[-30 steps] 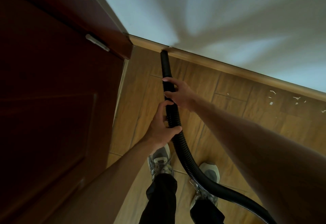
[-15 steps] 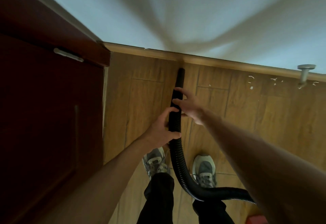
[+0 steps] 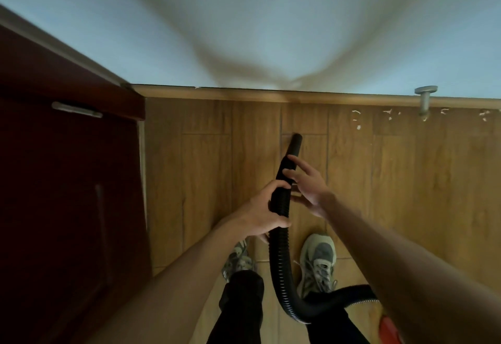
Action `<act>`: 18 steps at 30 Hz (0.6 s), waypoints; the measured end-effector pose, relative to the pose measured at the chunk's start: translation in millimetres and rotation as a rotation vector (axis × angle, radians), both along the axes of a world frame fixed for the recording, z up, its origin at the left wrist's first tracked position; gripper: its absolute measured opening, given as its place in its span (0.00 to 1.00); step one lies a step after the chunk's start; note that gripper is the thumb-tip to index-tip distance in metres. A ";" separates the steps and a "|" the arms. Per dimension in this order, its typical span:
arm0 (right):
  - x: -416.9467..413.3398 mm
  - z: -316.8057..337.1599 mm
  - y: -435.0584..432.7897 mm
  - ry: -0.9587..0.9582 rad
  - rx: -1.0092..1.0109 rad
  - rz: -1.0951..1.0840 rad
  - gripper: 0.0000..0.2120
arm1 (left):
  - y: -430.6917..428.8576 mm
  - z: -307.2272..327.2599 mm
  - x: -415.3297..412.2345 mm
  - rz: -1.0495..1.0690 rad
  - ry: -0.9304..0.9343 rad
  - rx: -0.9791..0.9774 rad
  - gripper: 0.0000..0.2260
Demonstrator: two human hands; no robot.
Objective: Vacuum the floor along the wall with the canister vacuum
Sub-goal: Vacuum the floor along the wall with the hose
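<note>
Wood floor (image 3: pixel 203 181), pale wall (image 3: pixel 244 31), dark door (image 3: pixel 67 194)
</note>
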State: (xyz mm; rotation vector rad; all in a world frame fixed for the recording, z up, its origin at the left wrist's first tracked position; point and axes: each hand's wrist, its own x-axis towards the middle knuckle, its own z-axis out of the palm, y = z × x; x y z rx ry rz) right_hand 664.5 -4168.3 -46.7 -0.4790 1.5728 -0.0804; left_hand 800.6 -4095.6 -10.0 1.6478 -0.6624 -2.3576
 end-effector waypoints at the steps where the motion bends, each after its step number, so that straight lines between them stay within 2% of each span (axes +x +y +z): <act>1: 0.7 0.5 -0.3 -0.008 0.000 -0.002 0.21 | 0.9 -0.2 0.7 0.006 -0.002 -0.002 0.30; 10: -9.3 2.9 -14.0 -0.038 0.006 0.035 0.22 | -0.7 2.5 -17.0 0.108 -0.009 0.013 0.32; 18: -50.5 0.9 -21.3 -0.029 0.002 -0.004 0.21 | -19.4 1.4 -49.4 0.014 -0.033 0.021 0.31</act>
